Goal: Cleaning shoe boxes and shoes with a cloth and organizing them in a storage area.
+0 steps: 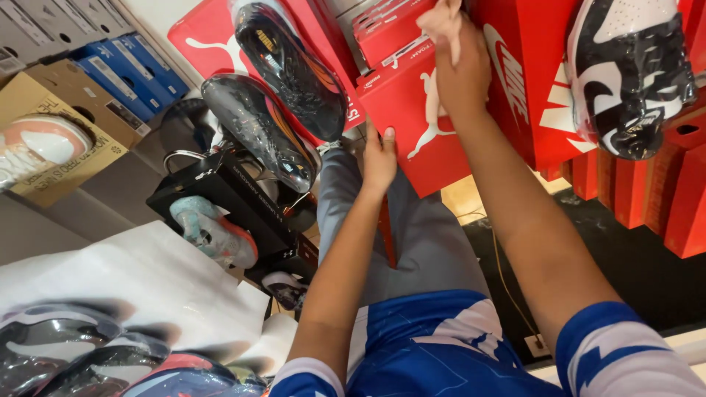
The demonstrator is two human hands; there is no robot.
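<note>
My left hand (379,158) presses against the lower edge of a red shoe box (412,110) with a white leaping-animal logo, fingers spread on it. My right hand (460,70) reaches up over the same box's top and grips a pale pink cloth (443,20). The box sits tilted among stacked red boxes (526,81). My grey trousers and blue-and-white shirt fill the lower middle.
Plastic-wrapped dark shoes (283,66) lie on a red box at upper left. A black-and-white shoe (629,73) sits wrapped at upper right. Black boxes with a teal shoe (209,231) stand left; cardboard and blue boxes behind. White paper (140,279) covers shoes at lower left.
</note>
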